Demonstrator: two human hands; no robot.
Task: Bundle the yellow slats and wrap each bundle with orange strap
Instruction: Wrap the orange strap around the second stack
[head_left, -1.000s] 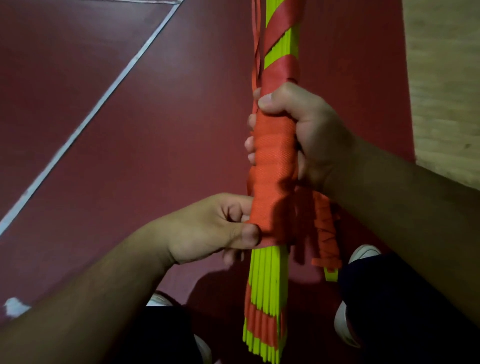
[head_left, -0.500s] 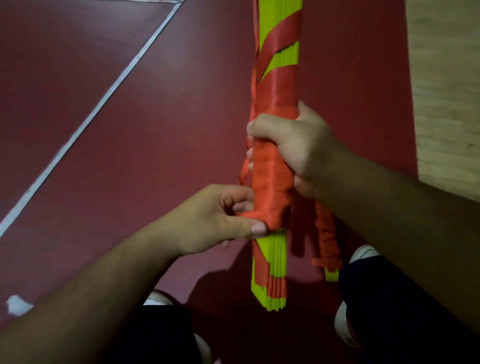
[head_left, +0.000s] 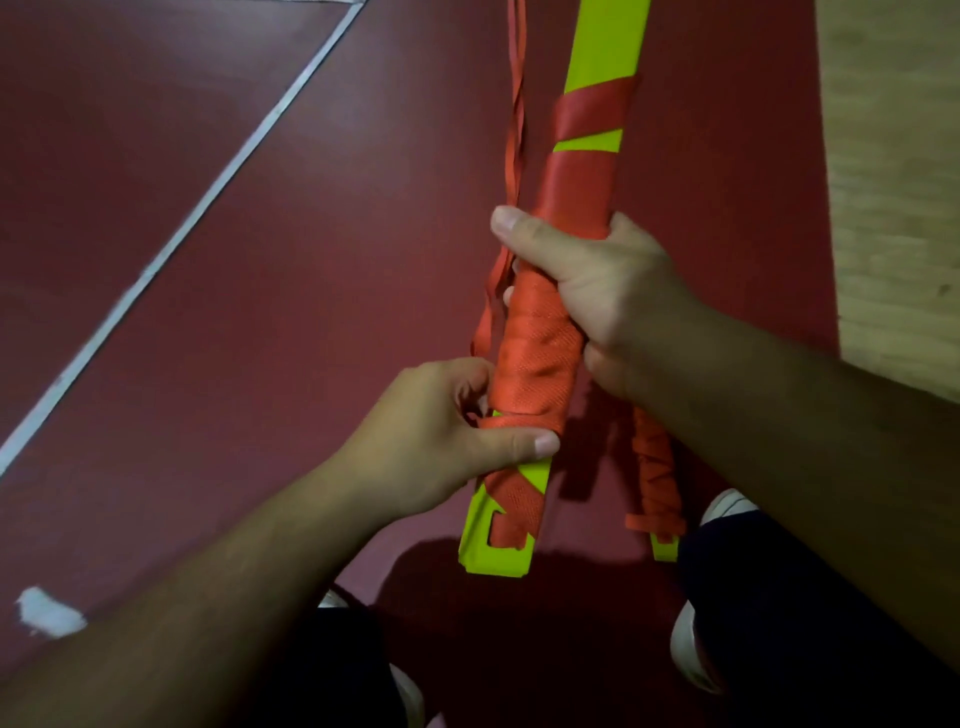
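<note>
Your left hand (head_left: 431, 441) pinched the orange strap (head_left: 535, 358) near the close end of the yellow slats (head_left: 493, 558); just beyond, your right hand (head_left: 602, 291) curled its fingers round the wrapped bundle, held above the red floor (head_left: 260, 312)

Woven cloth strap (head_left: 537, 358) wraps smooth, plastic-looking yellow slats (head_left: 605, 49).

Right hand (head_left: 587, 280) grips the bundle (head_left: 540, 353) higher up; left hand (head_left: 441, 436) pinches it lower down, thumb across.
</note>
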